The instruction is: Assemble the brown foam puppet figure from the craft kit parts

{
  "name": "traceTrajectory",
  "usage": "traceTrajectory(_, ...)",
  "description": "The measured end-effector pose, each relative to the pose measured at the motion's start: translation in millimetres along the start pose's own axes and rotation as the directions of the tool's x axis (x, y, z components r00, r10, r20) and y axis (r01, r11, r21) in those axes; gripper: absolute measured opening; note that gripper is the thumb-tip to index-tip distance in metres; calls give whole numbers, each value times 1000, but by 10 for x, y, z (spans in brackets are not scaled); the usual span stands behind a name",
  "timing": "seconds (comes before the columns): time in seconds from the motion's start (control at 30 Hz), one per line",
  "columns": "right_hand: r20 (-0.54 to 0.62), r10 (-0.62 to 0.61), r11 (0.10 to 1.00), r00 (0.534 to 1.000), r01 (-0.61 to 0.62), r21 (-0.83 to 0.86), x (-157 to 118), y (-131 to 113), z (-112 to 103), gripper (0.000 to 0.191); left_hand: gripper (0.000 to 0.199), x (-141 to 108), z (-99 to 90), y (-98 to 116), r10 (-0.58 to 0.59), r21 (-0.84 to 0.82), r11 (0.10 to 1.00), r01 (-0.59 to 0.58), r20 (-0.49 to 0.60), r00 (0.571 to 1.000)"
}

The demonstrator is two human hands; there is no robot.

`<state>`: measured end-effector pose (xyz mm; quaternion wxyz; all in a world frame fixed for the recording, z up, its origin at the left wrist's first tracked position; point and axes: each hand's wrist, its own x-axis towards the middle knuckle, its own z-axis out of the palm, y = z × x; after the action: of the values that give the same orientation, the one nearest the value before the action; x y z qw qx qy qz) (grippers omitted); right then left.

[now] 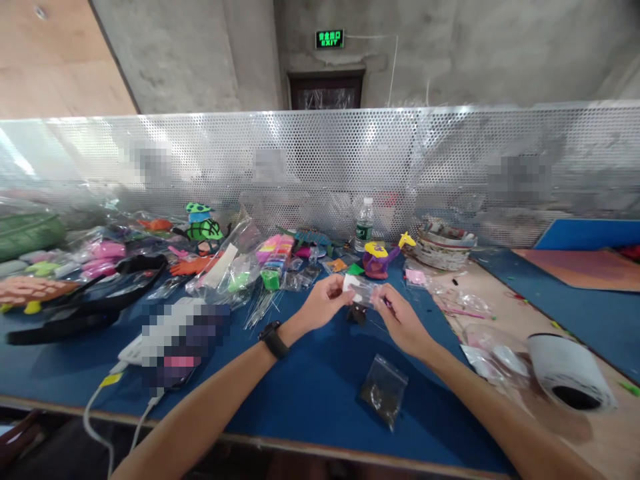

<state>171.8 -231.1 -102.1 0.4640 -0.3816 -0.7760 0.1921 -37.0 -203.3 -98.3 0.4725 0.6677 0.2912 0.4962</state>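
Observation:
My left hand (327, 301), with a black watch on its wrist, pinches a small clear bag (361, 292) that has something white in its left part. At the bag's right end, the fingers of my right hand (397, 317) are closed on the clear plastic. Just below the bag, a small dark object (357, 315) rests on the blue tabletop; its shape is partly hidden. Nearer the front edge lies a zip bag (384, 392) with dark contents. Beyond my hands stands a purple and yellow giraffe figure (379, 259).
A water bottle (365, 227) and a woven basket (445, 245) stand by the perforated metal screen. Colourful clay packs (275, 257), wires and craft figures crowd the left. A white cylinder (570, 370) lies at right; a white device (163, 330) with cables sits front left.

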Motion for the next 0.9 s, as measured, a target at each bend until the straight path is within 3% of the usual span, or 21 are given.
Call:
traceTrajectory(0.1, -104, 68, 995, 992, -60, 84, -12, 31, 9, 28, 19, 110, -247, -45, -23, 78, 996, 31, -105, 994)
traceTrajectory(0.17, -135, 143, 982, 980, -124, 140, -14, 53, 11, 31, 19, 160, -451, -59, -131, 202, 967, 157, -136, 982)
traceTrajectory(0.23, -141, 180, 978, 974, -162, 128, -12, 64, 13, 32, 25, 167, -625, -55, -281, 478, 833, 277, -64, 958)
traceTrajectory(0.27, -137, 170, 983, 976, -158, 97, -10, 63, 15, 32, 24, 154, -687, -48, -336, 627, 731, 269, -11, 942)
traceTrajectory(0.33, -118, 119, 993, 986, -117, 26, -6, 52, 23, 31, 15, 109, -745, -28, -369, 734, 638, 233, 26, 929)
traceTrajectory(0.43, -78, 47, 999, 996, -47, -2, -7, 32, 45, 26, 3, 43, -677, 30, -270, 804, 570, 172, -14, 963)
traceTrajectory(0.47, -72, 34, 999, 997, -33, 6, -8, 29, 53, 24, 5, 30, -623, 63, -203, 824, 551, 133, -22, 979)
traceTrajectory(0.53, -68, 13, 1000, 998, -12, 18, -13, 33, 67, 21, 15, 9, -489, 152, 8, 856, 514, -50, 53, 999)
traceTrajectory(0.57, -71, 3, 1000, 997, -2, 17, -15, 39, 72, 20, 20, -1, -415, 204, 59, 823, 556, -119, 103, 993)
traceTrajectory(0.63, -81, -23, 1000, 996, 23, 1, -16, 55, 79, 18, 29, -32, -272, 308, 46, 691, 700, -180, 208, 977)
traceTrajectory(0.73, -107, -82, 996, 991, 80, -27, -16, 77, 81, 16, 36, -89, -107, 401, -45, 517, 850, -103, 265, 963)
traceTrajectory(0.9, -142, -177, 984, 974, 170, -63, -15, 74, 72, 12, 34, -124, 1, 331, -153, 334, 940, 64, 246, 957)
